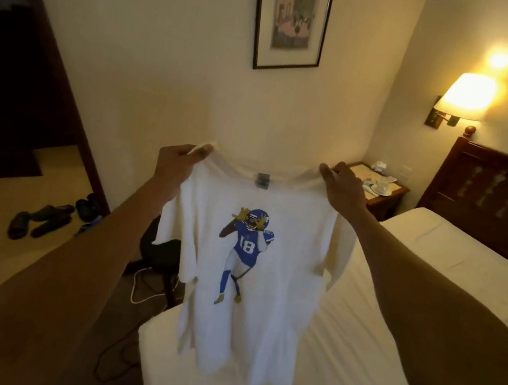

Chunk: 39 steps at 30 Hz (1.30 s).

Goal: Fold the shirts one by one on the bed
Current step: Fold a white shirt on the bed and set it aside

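A white T-shirt (282, 280) with a blue football player print numbered 18 hangs upright in front of me. My left hand (175, 163) pinches its left shoulder and my right hand (343, 186) pinches its right shoulder, both arms stretched forward. The print faces me and the neck label shows at the collar. The sleeves droop at both sides. Its hem hangs just over the corner of the bed (385, 363), which has a white sheet.
A nightstand (388, 197) with cups stands beyond the bed, next to a dark headboard (498, 194) and a lit wall lamp (464, 96). Shoes (42, 218) lie on the floor at left. A dark chair (163, 251) and cables sit by the bed's corner.
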Available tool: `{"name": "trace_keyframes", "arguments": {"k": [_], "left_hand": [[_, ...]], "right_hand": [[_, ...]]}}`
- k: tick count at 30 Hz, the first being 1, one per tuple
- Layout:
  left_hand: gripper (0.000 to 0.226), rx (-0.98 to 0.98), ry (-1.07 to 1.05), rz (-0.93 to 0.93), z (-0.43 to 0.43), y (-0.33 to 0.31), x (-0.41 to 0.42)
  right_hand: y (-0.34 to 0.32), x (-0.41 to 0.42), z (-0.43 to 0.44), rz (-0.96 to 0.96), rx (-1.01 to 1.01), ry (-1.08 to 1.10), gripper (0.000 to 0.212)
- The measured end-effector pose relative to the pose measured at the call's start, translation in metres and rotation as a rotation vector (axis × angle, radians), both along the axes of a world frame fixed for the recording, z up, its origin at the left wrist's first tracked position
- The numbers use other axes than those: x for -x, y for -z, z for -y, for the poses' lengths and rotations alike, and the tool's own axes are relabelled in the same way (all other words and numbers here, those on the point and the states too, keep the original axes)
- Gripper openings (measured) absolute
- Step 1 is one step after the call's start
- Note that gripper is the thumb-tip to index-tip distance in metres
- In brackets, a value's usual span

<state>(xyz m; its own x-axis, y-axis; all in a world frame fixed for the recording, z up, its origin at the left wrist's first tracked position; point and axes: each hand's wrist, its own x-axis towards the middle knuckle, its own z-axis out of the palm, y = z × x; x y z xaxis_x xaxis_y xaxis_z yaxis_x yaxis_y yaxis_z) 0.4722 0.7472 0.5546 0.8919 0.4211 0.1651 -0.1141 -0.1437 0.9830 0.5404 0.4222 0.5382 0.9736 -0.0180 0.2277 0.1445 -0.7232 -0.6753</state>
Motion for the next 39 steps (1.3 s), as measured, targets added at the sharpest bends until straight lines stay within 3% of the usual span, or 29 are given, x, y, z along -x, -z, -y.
{"name": "trace_keyframes", "arguments": {"k": [5, 7, 12, 14, 17, 19, 23, 27, 30, 34, 37, 39], "left_hand": [[0.031, -0.117, -0.061, 0.096, -0.029, -0.025, -0.017], [0.026, -0.148, -0.052, 0.098, -0.032, -0.027, -0.009], [0.022, -0.100, 0.002, -0.036, -0.015, 0.000, 0.037], [0.032, -0.052, 0.068, -0.151, -0.005, 0.025, 0.061], [0.061, -0.002, 0.155, -0.290, 0.015, 0.075, 0.098], [0.065, 0.008, 0.152, -0.394, 0.037, 0.112, 0.122], [0.072, 0.087, 0.225, -0.601, 0.073, 0.189, 0.167], [0.049, 0.097, 0.375, -0.738, 0.103, 0.283, 0.205], [0.063, 0.048, 0.423, -0.846, 0.131, 0.364, 0.231], [0.065, -0.011, 0.558, -1.053, 0.171, 0.469, 0.263], [0.058, -0.035, 0.620, -1.173, 0.208, 0.528, 0.284], [0.066, -0.071, 0.703, -1.241, 0.231, 0.558, 0.297]], "right_hand": [[-0.023, -0.036, -0.021, 0.216, -0.078, 0.031, 0.048], [-0.023, -0.039, -0.019, 0.231, -0.096, 0.030, 0.053], [0.004, -0.007, 0.001, 0.225, -0.079, -0.028, 0.055], [0.029, 0.013, 0.015, 0.183, -0.093, -0.056, 0.051], [0.078, 0.053, 0.043, 0.101, -0.135, -0.085, 0.039], [0.118, 0.084, 0.065, 0.047, -0.126, -0.103, 0.026], [0.205, 0.135, 0.105, -0.124, 0.037, -0.078, 0.027], [0.312, 0.179, 0.145, -0.233, 0.085, 0.045, 0.041], [0.399, 0.220, 0.176, -0.263, 0.292, 0.040, 0.033], [0.509, 0.275, 0.214, -0.340, 0.459, 0.089, 0.049], [0.564, 0.313, 0.239, -0.443, 0.425, 0.176, 0.044], [0.588, 0.331, 0.250, -0.584, 0.317, 0.222, 0.036]]}}
